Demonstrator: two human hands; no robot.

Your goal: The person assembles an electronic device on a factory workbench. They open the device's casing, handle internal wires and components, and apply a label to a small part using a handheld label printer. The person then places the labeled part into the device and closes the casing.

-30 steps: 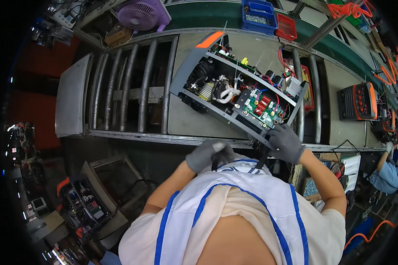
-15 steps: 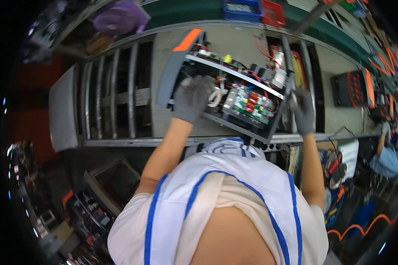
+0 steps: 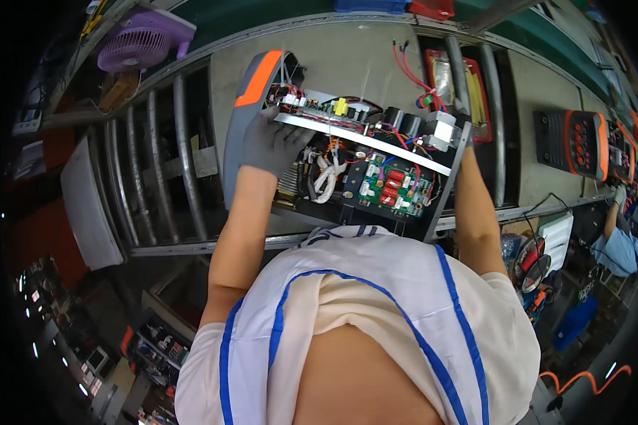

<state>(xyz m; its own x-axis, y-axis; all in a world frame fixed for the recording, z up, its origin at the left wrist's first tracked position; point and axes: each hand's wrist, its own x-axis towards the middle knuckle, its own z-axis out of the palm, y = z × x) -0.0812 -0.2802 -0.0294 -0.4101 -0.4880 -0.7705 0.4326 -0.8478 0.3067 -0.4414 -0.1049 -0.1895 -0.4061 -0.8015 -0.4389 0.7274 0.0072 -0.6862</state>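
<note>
Left hand (image 3: 271,145), in a grey glove, is spread flat with fingers open, pressed against the left end of the opened machine chassis (image 3: 347,166) beside its orange-and-grey front panel (image 3: 252,106); it grips nothing closed. Right hand is hidden behind the chassis's dark right end plate (image 3: 452,177); only the bare forearm shows running up to that plate, so its grip cannot be told. The chassis lies tilted across the grey worktop (image 3: 361,60), near its front edge, directly ahead of the person's white, blue-trimmed shirt. Inside it: a green circuit board (image 3: 390,188) with red components, white coiled leads (image 3: 324,180), a yellow part and black capacitors along a pale metal rail. Red wires (image 3: 411,71) rise from its far side. Metal rollers (image 3: 156,159) span the conveyor to the left. A purple fan (image 3: 138,44) sits at the far left corner. An orange-faced black unit (image 3: 578,142) rests toward the right edge.
</note>
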